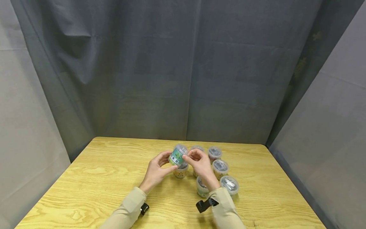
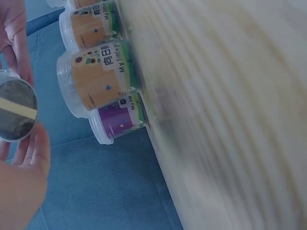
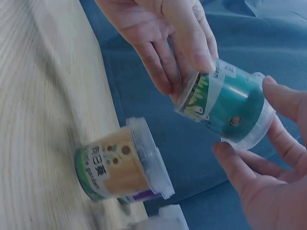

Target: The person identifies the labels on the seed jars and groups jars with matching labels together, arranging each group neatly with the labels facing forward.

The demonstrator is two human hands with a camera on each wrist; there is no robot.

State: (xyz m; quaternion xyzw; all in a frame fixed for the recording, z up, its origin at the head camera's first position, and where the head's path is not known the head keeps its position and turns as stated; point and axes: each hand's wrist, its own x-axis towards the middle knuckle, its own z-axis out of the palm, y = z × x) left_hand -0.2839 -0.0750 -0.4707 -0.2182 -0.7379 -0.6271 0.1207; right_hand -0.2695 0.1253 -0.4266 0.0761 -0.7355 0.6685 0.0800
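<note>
Both hands hold a small clear plastic tub [image 1: 176,156] above the table, tilted. Its teal label bears a bee and leaves, seen on the tub [image 3: 235,105] in the right wrist view. My left hand [image 1: 155,171] grips its base end between thumb and fingers. At the lidded end, my right hand [image 1: 202,166] pinches the rim with thumb and fingers. The dark underside of the tub [image 2: 18,112] with a pale strip across it faces the left wrist camera. Just below and behind stands an orange-labelled tub [image 1: 180,173].
Several similar lidded tubs stand right of and beneath the hands, including a back one [image 1: 214,152], a middle one [image 1: 220,168] and a front one [image 1: 229,185]. A purple-labelled tub [image 2: 117,117] shows behind orange ones. The wooden table [image 1: 94,181] meets a dark curtain [image 1: 143,79] behind.
</note>
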